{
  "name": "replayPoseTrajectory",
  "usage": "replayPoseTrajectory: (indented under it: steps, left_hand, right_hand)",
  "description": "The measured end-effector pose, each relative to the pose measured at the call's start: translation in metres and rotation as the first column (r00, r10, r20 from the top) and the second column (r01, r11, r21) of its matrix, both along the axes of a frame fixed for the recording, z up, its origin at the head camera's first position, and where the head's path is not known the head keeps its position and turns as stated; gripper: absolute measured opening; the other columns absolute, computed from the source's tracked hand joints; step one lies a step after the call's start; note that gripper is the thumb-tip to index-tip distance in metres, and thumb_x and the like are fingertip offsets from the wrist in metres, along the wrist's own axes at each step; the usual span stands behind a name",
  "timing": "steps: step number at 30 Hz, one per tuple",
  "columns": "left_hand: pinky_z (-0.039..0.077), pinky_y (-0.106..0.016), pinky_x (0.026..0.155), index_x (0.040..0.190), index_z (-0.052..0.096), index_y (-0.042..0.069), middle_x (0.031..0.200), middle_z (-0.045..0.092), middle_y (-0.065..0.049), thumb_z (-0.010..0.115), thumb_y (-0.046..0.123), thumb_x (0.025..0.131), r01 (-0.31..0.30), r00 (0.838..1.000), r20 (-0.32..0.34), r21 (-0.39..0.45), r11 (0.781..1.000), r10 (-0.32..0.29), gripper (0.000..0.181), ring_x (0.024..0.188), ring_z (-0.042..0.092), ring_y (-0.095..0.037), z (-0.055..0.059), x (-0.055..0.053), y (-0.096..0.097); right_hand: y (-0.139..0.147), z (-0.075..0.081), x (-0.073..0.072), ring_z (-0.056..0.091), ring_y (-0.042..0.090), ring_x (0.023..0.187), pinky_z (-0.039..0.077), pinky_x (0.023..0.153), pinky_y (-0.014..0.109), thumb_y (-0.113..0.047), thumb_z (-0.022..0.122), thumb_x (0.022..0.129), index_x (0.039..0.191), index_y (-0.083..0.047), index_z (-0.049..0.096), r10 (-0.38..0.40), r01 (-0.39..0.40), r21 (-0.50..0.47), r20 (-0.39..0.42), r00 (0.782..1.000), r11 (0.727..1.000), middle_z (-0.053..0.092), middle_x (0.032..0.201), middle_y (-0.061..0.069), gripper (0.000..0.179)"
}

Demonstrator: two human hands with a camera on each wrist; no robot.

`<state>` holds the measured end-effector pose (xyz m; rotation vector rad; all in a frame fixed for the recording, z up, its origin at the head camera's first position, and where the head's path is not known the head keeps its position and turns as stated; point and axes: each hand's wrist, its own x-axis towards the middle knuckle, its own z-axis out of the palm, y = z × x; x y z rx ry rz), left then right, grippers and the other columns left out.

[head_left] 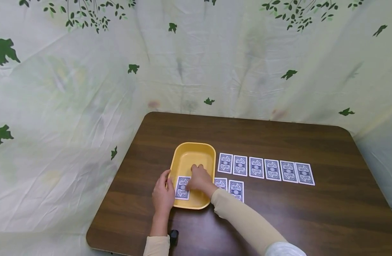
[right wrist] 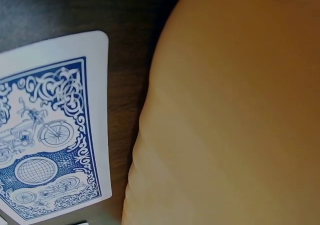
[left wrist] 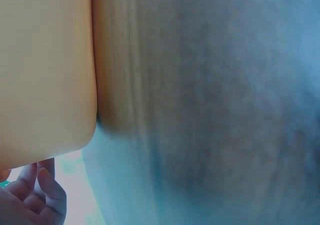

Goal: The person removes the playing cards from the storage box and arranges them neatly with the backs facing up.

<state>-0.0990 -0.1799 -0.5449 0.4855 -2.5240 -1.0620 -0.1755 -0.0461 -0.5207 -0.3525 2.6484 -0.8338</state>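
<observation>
A yellow tray [head_left: 190, 151] lies on the table's left half. My left hand [head_left: 163, 193] grips its left rim; in the left wrist view this hand [left wrist: 37, 197] has bent fingers beside the tray wall [left wrist: 45, 70]. Inside the tray a blue-backed playing card [head_left: 182, 187] lies face down at the near left. Reaching in over the tray, my right hand [head_left: 200, 180] pinches that card's right edge, its fingertips partly hidden. Just right of the tray are two face-down cards, one [head_left: 236, 190] whole and one [head_left: 220, 182] partly covered by the tray and arm.
A row of several face-down playing cards [head_left: 256, 168] runs rightward from the tray across the brown table [head_left: 336, 213]. A card [right wrist: 45, 135] fills the left of the right wrist view. Behind the table hangs a leaf-printed curtain [head_left: 234, 60].
</observation>
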Motion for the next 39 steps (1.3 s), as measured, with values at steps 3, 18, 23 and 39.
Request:
replayPoseTrajectory:
  steps: [3,18,23,39]
  left_hand:
    - [0.047,-0.056,0.086,0.131,0.058,0.012,0.124,0.063,-0.017,0.053,0.017,0.100,-0.001,1.000,-0.012,-0.007,1.000,0.001,0.032,0.104,0.063,-0.038,-0.001,0.000,0.000]
    - [0.047,-0.056,0.084,0.128,0.060,0.009,0.120,0.064,-0.018,0.054,0.012,0.098,-0.001,0.997,-0.075,-0.022,1.000,-0.001,0.031,0.101,0.064,-0.038,-0.001,0.000,0.000]
    - [0.047,-0.056,0.085,0.128,0.060,0.009,0.120,0.065,-0.017,0.054,0.012,0.098,0.001,0.997,-0.071,-0.021,1.000,-0.002,0.031,0.103,0.064,-0.036,-0.002,0.000,0.000]
    - [0.047,-0.057,0.083,0.128,0.060,0.009,0.117,0.066,-0.018,0.054,0.013,0.098,-0.009,0.997,-0.070,-0.009,1.000,0.008,0.030,0.103,0.064,-0.037,-0.002,0.000,0.000]
  right_hand:
    - [-0.002,-0.001,0.001,0.053,0.029,0.089,0.048,0.075,0.043,-0.019,0.093,0.054,0.119,-0.002,0.056,-0.003,0.003,0.010,-0.003,1.000,1.000,0.049,0.105,0.015,0.077]
    - [-0.006,-0.005,-0.003,0.053,0.026,0.077,0.049,0.067,0.042,-0.012,0.087,0.064,0.098,0.000,0.059,-0.054,0.055,0.060,-0.027,0.998,0.997,0.052,0.091,0.012,0.045]
    - [-0.003,-0.008,-0.005,0.051,0.022,0.064,0.045,0.058,0.036,-0.005,0.074,0.075,0.081,-0.003,0.055,-0.076,0.077,0.021,-0.066,0.995,0.997,0.053,0.073,0.008,0.020]
    - [0.011,0.010,-0.008,0.057,0.015,0.063,0.046,0.056,0.029,-0.003,0.070,0.080,0.085,-0.009,0.062,-0.260,0.215,-0.353,-0.084,0.962,0.911,0.062,0.070,0.000,0.012]
